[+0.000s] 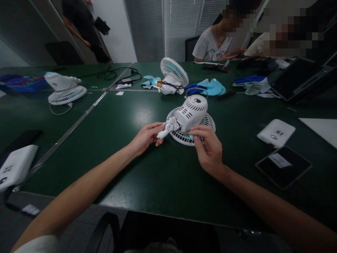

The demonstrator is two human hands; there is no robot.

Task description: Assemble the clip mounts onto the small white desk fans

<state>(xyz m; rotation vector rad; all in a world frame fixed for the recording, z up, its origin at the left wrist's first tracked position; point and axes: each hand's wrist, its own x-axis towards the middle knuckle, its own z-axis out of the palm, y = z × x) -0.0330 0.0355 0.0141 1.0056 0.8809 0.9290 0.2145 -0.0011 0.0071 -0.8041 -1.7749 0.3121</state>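
Note:
A white electric fan (pixel 191 111) lies face down on the green table in front of me, its motor housing up and its round grille (pixel 184 139) against the tabletop. From the housing a short jointed bracket (pixel 168 128) sticks out to the left. My left hand (pixel 147 137) is closed around the end of that bracket, thumb on top. On the near right side, my right hand (pixel 209 147) has its bent fingers at the edge between housing and grille. What its fingertips press on is partly hidden.
Behind stand another white fan (pixel 172 79), light-blue fan blades (pixel 212 86) and blue gloves (pixel 251 83). A third fan (pixel 65 88) lies left, past a metal table seam (pixel 76 131). At right are a white power bank (pixel 276 133) and a dark tablet-like device (pixel 284 172). People are across the table.

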